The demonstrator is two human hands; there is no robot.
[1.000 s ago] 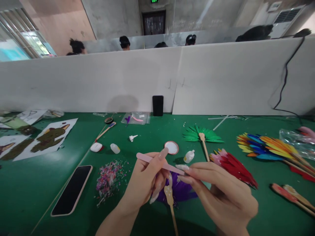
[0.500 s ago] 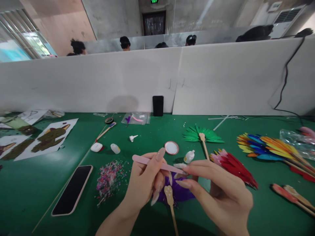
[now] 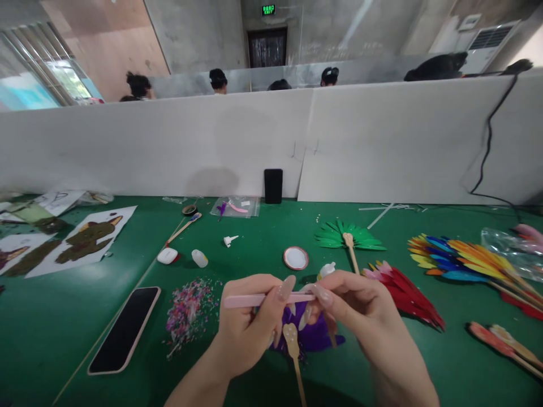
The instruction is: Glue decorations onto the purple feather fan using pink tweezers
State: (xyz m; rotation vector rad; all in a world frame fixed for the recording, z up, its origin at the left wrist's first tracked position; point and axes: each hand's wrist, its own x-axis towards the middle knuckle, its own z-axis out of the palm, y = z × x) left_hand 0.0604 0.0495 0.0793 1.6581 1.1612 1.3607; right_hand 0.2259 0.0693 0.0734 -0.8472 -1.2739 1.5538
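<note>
My left hand point(image 3: 248, 328) is closed around pink tweezers point(image 3: 254, 299), held level with the tips pointing right. My right hand point(image 3: 360, 311) pinches its fingers at the tweezers' tip; what is between them is too small to make out. Just below both hands lies a purple feather fan point(image 3: 311, 333) with a wooden stick handle point(image 3: 294, 353) on the green table point(image 3: 63, 316).
A black phone point(image 3: 125, 328) and a heap of confetti scraps point(image 3: 189, 308) lie left of my hands. A round lid point(image 3: 296, 258), a small glue bottle point(image 3: 326, 269), a green fan point(image 3: 348, 234), a red fan point(image 3: 403, 291) and multicoloured fans point(image 3: 462, 257) lie beyond and right. A white partition point(image 3: 169, 147) runs behind.
The tweezers have swung from slanting down-right to level and dropped a little. My right hand's fingers have curled in closer to the tip. The view has tilted slightly.
</note>
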